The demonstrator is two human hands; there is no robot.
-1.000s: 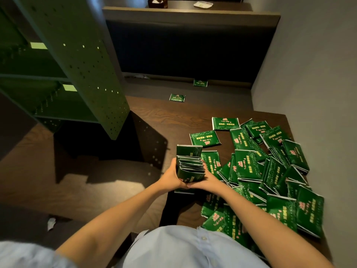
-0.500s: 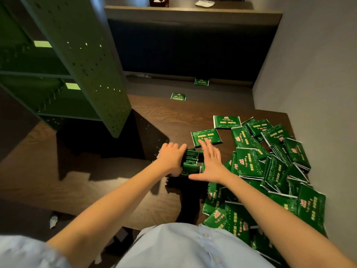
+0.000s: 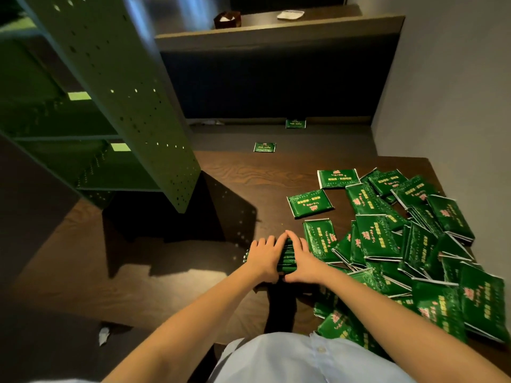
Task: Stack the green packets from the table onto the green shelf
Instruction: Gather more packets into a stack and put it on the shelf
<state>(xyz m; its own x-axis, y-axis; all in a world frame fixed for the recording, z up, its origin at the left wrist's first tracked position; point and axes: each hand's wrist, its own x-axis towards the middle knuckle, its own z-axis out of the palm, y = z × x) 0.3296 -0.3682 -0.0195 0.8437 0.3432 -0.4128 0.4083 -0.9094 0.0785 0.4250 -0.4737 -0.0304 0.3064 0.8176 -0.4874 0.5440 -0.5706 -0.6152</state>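
A bundle of green packets (image 3: 287, 254) lies on its side on the dark wooden table (image 3: 235, 175), near its front edge. My left hand (image 3: 262, 257) curls round the bundle's left side. Its right side is held by my right hand (image 3: 301, 259), whose fingers lie over the top; the two hands' fingertips meet above it. Several loose green packets (image 3: 414, 244) lie in a heap across the right part of the table. The green perforated shelf (image 3: 124, 106) stands at the left, its boards (image 3: 83, 134) bare where visible.
Two stray packets (image 3: 265, 147) (image 3: 295, 123) lie on the bench seat beyond the table. A grey wall (image 3: 456, 92) closes the right side. A crumpled paper scrap (image 3: 103, 334) is on the floor at lower left. A box (image 3: 227, 20) sits on the back ledge.
The bundle, held upright above the table a second ago, now lies on the table. My hands opened briefly and have closed in round it from both sides.
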